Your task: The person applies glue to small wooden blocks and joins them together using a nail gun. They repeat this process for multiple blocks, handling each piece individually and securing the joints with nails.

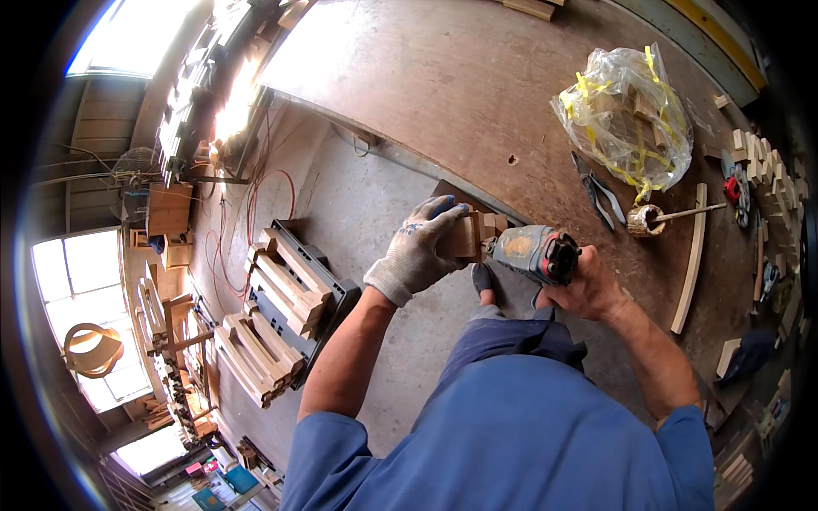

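Observation:
My left hand (422,243), in a pale work glove with blue marks, is closed round a wooden block (460,239) at the near edge of the workbench (409,94). My bare right hand (590,288) grips a worn grey, red and black power tool (527,253). The tool's front end points left and meets the wood or stops just short of it; the exact contact is too small to make out. A notched, lighter piece of wood (492,225) shows between the block and the tool. My right fingers are partly hidden behind the tool's body.
On the bench lie pliers (601,194), a glue pot (645,220) with a stick, a curved wooden strip (690,255) and a clear plastic bag (630,119) holding wood pieces. Wooden slats (285,285) are stacked on a black tray at left. A red hose (256,200) trails across the floor.

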{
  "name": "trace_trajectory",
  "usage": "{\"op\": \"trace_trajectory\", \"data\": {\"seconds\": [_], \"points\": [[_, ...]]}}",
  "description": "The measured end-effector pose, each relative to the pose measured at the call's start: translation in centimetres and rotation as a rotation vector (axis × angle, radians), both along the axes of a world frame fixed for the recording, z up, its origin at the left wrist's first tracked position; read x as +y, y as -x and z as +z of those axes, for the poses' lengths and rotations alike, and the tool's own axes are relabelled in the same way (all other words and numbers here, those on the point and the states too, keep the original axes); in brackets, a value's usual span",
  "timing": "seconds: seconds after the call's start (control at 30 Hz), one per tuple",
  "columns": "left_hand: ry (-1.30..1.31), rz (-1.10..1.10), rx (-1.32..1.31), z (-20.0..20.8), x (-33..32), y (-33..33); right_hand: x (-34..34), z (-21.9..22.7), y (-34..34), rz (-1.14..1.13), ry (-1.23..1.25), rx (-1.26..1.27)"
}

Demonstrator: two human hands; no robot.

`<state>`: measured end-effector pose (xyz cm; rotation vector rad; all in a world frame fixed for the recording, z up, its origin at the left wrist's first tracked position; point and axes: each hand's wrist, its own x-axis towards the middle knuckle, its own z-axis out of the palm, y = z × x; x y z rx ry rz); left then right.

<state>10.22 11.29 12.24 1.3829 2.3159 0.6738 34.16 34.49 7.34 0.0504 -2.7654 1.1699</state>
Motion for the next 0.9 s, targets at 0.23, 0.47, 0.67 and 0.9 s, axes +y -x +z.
{"op": "trace_trajectory", "data": {"seconds": [0.23,0.47,0.67,0.9], "points": [[-0.008,-0.004,-0.012,0.1,0.1,0.1,0.7,3.0,2.9,-0.036,0.177,-0.092],[-0.006,-0.002,-0.028,0.1,0.1,0.0,1.3,3.6,4.1,-0.083,0.133,0.033],[-0.006,-0.001,-0.014,0.2,0.1,0.0,1.5,2.2,3.2,-0.017,0.114,-0.140],[-0.007,-0.002,-0.007,0.0,0.1,0.2,1.6,0.2,2.7,0.003,-0.030,-0.071]]}}
